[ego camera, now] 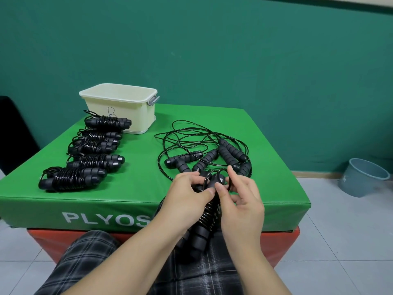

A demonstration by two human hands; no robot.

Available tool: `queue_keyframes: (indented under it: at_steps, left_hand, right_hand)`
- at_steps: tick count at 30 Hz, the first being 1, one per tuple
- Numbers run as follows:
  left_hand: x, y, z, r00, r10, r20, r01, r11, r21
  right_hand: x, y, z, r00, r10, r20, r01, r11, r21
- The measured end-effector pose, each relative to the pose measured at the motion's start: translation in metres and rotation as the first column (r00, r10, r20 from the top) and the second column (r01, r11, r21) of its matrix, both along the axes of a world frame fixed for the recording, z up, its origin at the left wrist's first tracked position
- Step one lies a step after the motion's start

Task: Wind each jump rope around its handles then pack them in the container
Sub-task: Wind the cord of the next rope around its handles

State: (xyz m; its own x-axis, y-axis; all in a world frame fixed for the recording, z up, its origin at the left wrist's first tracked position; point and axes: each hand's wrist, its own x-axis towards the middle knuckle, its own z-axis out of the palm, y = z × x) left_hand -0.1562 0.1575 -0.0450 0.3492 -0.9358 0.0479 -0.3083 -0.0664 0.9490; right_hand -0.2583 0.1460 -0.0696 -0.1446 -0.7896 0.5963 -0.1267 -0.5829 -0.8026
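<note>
I hold a black jump rope point(209, 218) over the front edge of the green box, its cord coiled around the paired handles. My left hand point(187, 194) grips the upper end of the handles. My right hand point(240, 194) pinches the last loop of cord at that same end. Several wound ropes point(85, 154) lie in a row on the left of the green top. A tangle of loose ropes point(208, 152) with black foam handles lies just beyond my hands. The cream container point(121, 107) stands open at the back left.
The work surface is a green padded box point(131, 201) marked PLYOS, stacked on a red one point(278, 245). A grey bucket point(363, 177) stands on the tiled floor at the right. A dark object point(12, 133) is at the left edge. My plaid-covered legs are below.
</note>
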Motion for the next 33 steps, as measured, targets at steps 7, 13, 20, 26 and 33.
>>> queue_keyframes:
  at_steps: [7,13,20,26,33]
  left_hand:
    - [-0.003,0.002,0.002,0.997,0.026,0.073,-0.024,0.999,-0.027]
    - [-0.006,0.006,0.002,0.989,0.029,0.145,-0.02,0.998,-0.06]
    - [-0.008,0.007,-0.006,0.967,0.064,0.245,-0.037,0.993,-0.113]
    - [-0.012,0.01,-0.004,0.976,0.026,0.218,-0.007,0.996,-0.089]
    - [-0.003,0.007,0.016,0.995,0.021,-0.098,-0.024,0.999,-0.028]
  right_hand:
    - [-0.009,-0.007,0.014,0.979,-0.022,-0.203,0.046,0.992,0.115]
    - [-0.015,-0.007,0.031,0.838,-0.024,-0.545,0.102,0.988,0.112]
    - [-0.02,-0.013,0.048,0.668,0.099,-0.737,0.064,0.98,0.189]
    - [-0.027,-0.018,0.043,0.733,0.155,-0.663,-0.004,0.975,0.224]
    - [-0.027,-0.017,0.038,0.768,0.149,-0.623,-0.059,0.985,0.163]
